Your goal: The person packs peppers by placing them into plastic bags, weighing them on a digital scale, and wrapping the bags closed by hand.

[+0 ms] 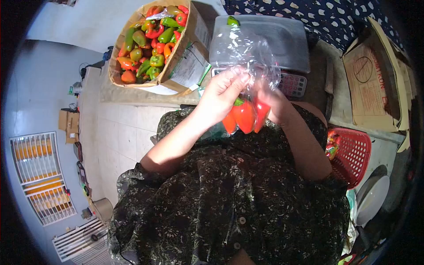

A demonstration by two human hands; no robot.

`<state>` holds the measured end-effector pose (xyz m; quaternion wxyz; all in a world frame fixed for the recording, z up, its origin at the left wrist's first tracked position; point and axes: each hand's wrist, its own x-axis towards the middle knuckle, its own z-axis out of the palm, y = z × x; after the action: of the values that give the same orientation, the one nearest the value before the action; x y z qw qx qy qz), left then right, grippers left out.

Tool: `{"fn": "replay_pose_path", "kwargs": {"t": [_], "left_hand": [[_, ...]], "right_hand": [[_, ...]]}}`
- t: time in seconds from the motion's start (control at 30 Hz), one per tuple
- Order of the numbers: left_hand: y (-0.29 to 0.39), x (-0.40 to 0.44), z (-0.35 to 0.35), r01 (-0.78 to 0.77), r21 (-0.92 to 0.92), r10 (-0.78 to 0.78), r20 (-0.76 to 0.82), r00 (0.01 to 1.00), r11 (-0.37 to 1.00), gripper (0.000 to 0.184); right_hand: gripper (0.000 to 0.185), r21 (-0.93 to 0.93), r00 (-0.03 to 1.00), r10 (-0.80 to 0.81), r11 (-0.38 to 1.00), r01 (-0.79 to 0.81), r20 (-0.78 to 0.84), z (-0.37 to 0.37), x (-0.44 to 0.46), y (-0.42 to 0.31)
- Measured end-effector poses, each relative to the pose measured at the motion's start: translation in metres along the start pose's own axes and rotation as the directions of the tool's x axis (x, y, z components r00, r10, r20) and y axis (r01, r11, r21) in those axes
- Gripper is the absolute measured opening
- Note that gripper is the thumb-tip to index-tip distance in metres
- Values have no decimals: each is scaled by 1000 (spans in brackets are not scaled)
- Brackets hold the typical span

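A clear plastic bag [260,55] with several red peppers [244,117] in its lower part hangs in front of my body. My left hand [224,92] is closed, pinching the gathered neck of the bag between thumb and fingers. On the bag's other side, my right hand [274,105] is closed against the plastic just above the peppers; its fingertips are blurred and partly hidden. Behind the bag's loose, spread top is a weighing scale with a grey platform [285,42] and a keypad [293,84]. A green pepper [232,20] lies at the platform's far edge.
To the left of the scale stands a cardboard box [193,57] full of red, green and orange peppers [143,48]. An open carton [371,84] is at the right. Lower right are a red perforated basket [357,152] with packed peppers and a white basin [374,201].
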<state>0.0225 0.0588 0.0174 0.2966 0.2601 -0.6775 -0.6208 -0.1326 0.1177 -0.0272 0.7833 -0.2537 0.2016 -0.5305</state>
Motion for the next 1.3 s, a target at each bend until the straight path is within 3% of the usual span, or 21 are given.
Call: {"fn": "replay_pose_path", "kwargs": {"t": [0.1,0.13,0.23,0.33,0.37,0.43,0.5,0.53,0.63,0.67,0.7,0.77,0.83,0.87,0.93,1.0,1.07,1.1,1.17,1.23,1.3], "left_hand": [[-2,2,0,-123,314,108,63,992,941,18],[-1,1,1,-136,400,103,102,989,906,17],[3,3,-1,-216,582,116,204,972,784,17],[9,3,2,-197,658,77,207,975,727,21],[9,3,3,-157,619,76,156,985,770,21],[6,6,5,-82,532,62,55,997,843,22],[-9,5,4,66,221,-67,-6,998,973,22],[-16,3,2,158,106,-158,-6,987,982,25],[-19,-8,0,365,-295,-351,103,931,883,43],[-31,-16,-4,386,-368,-351,161,922,846,45],[-32,-20,-7,410,-437,-348,218,912,801,47],[-27,-21,-14,409,-322,-298,343,891,854,53],[-16,-12,-17,498,-201,-340,517,785,844,56],[-16,-12,-14,529,-220,-377,488,787,820,64],[-7,-15,-12,610,-108,-471,537,700,785,59],[10,-14,-1,691,255,-708,483,515,676,44],[-35,-25,4,429,139,-406,660,632,893,35],[-22,-20,9,366,104,-323,723,611,925,28],[-23,-20,11,136,178,-218,617,756,975,25],[-20,-19,10,45,265,-172,481,859,963,23],[-13,-16,9,98,338,-208,307,929,936,22]], "right_hand": [[61,-383,985,37,923,31,169,1,-4,-4],[58,-540,992,29,841,41,120,-9,-2,4],[48,-619,959,192,785,-23,209,0,0,5],[28,-646,913,167,753,125,371,2,5,18],[26,-626,893,178,767,138,414,2,8,20],[23,-718,951,163,692,79,262,7,6,24],[24,-806,985,51,582,107,167,8,5,26],[23,-840,983,125,540,48,136,4,4,24],[22,-838,992,-82,530,126,98,10,-4,23],[22,-944,982,-155,293,152,111,10,-7,15],[18,-882,936,-336,401,247,109,13,-10,17],[20,-852,847,-471,310,422,248,-7,2,31],[28,-888,856,-438,226,400,274,6,2,14],[34,-903,861,-420,182,389,286,11,2,8],[45,-746,880,-367,485,456,300,12,6,18],[53,-662,892,-242,602,447,382,15,7,14],[65,-681,873,-190,560,473,450,14,10,16],[64,-715,853,-205,472,516,481,8,12,16],[63,-795,847,-204,291,532,492,0,13,12],[60,-838,892,-230,314,446,389,0,8,4],[58,-778,938,-276,534,331,209,3,3,-4]]}}
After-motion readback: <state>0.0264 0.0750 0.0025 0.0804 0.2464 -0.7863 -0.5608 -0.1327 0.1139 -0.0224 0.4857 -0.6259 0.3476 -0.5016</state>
